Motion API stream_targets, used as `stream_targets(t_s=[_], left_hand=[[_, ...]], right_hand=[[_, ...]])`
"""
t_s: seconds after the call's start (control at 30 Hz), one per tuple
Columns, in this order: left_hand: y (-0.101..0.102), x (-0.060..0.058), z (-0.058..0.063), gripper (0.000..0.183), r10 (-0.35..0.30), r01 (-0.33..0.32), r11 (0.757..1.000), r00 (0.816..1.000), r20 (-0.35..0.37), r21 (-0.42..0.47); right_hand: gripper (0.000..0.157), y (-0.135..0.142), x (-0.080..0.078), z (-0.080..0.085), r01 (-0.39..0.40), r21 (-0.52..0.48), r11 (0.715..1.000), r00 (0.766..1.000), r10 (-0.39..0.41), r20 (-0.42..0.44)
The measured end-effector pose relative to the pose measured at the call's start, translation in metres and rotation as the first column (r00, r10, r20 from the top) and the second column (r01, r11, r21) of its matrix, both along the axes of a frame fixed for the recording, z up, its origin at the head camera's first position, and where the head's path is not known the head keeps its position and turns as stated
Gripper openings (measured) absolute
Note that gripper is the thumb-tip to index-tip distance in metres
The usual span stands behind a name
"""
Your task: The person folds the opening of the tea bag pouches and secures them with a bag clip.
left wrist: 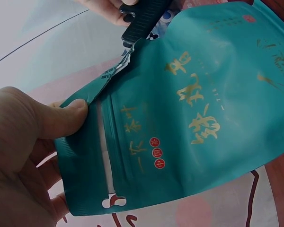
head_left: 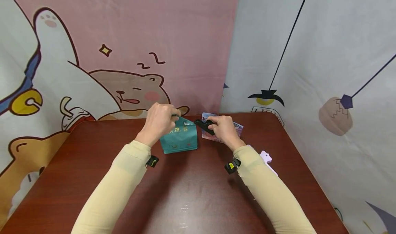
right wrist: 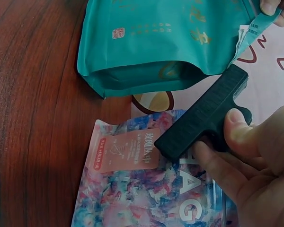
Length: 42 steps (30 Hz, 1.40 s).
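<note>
My left hand (head_left: 161,121) pinches the top edge of a teal tea bag (head_left: 179,141) between thumb and fingers. In the left wrist view, a slit runs across the bag's top strip (left wrist: 80,179), which is folded over at one corner. My right hand (head_left: 225,128) pinches what looks like a black bag clip (right wrist: 203,113) by its side grips. One end of that clip is right by the bag's top corner; whether they touch I cannot tell. Behind the right hand is a pink and blue printed pouch (right wrist: 128,194), partly hidden by the hand and clip.
A pale purple object (head_left: 266,156) lies on the brown table (head_left: 191,199), partly hidden by my right forearm. A printed cloth (head_left: 198,48) with cartoon animals hangs behind the table, and a pale one (head_left: 315,72) hangs at the right.
</note>
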<state>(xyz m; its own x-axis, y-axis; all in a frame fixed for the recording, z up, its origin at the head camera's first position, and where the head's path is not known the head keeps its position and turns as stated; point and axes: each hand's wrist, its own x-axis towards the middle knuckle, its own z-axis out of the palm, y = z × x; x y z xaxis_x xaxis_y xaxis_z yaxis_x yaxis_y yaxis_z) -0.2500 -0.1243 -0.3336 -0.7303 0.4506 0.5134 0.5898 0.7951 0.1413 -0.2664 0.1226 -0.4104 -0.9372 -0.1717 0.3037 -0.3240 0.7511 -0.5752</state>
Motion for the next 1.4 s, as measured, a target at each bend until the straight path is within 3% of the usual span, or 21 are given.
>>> stream_targets(t_s=[0.6, 1.4], left_hand=[[0.0002, -0.0010, 0.0007, 0.020, -0.015, 0.015, 1.000, 1.000, -0.009, -0.003], [0.0004, -0.0022, 0.0002, 0.019, -0.049, 0.048, 0.998, 0.998, -0.042, -0.038]], right_hand=[[0.016, -0.0013, -0.0048, -0.0047, -0.030, -0.004, 1.000, 0.996, 0.030, -0.083], [0.021, 0.0006, -0.0053, -0.0089, -0.086, -0.026, 0.996, 0.989, 0.082, -0.125]])
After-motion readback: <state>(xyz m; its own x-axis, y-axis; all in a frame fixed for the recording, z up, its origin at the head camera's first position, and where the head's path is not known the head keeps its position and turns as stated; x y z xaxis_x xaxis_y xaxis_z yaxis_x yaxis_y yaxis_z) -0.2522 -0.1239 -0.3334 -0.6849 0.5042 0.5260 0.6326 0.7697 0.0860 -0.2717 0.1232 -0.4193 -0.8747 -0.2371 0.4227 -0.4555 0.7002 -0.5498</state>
